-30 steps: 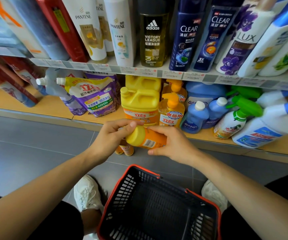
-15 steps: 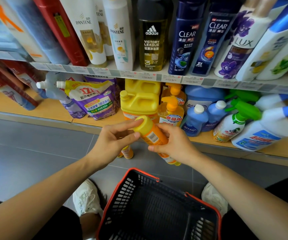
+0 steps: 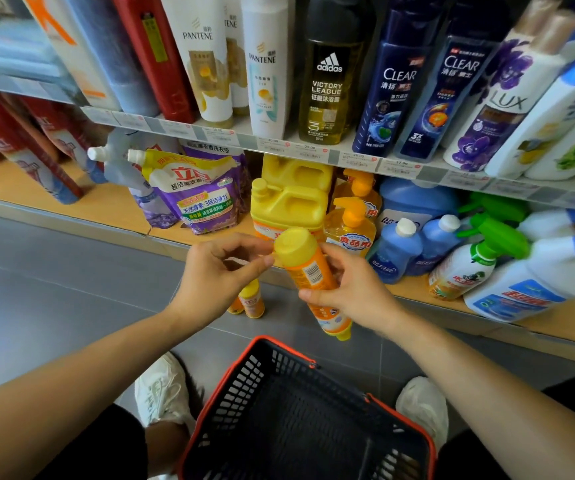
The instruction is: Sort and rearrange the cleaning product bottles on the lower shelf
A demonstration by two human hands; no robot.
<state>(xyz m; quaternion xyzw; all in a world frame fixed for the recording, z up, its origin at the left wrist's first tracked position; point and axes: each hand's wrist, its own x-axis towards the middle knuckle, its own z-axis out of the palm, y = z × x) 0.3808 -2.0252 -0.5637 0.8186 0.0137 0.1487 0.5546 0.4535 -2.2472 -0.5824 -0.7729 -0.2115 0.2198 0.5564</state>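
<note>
My right hand [image 3: 355,289] grips an orange bottle [image 3: 308,271] with a yellow cap, tilted cap-up in front of the lower shelf [image 3: 112,209]. A second orange bottle end [image 3: 331,320] sticks out below that hand. My left hand [image 3: 216,275] pinches the edge of the yellow cap with thumb and forefinger. Two small orange bottles [image 3: 251,301] stand on the floor, partly hidden behind my left hand. On the shelf behind stand yellow jugs [image 3: 289,202], an orange pump bottle [image 3: 351,230], blue bottles [image 3: 396,251] and white spray bottles [image 3: 469,268].
Purple refill pouches [image 3: 203,195] lean at the shelf's left. A black basket with a red rim [image 3: 313,410] sits on the grey floor between my white shoes [image 3: 161,389]. The upper shelf [image 3: 313,150] carries shampoo and shower gel bottles.
The orange bottle has swung from lying sideways to pointing cap-up and risen slightly. A second orange bottle end now shows below my right hand. My left fingers stay at the cap.
</note>
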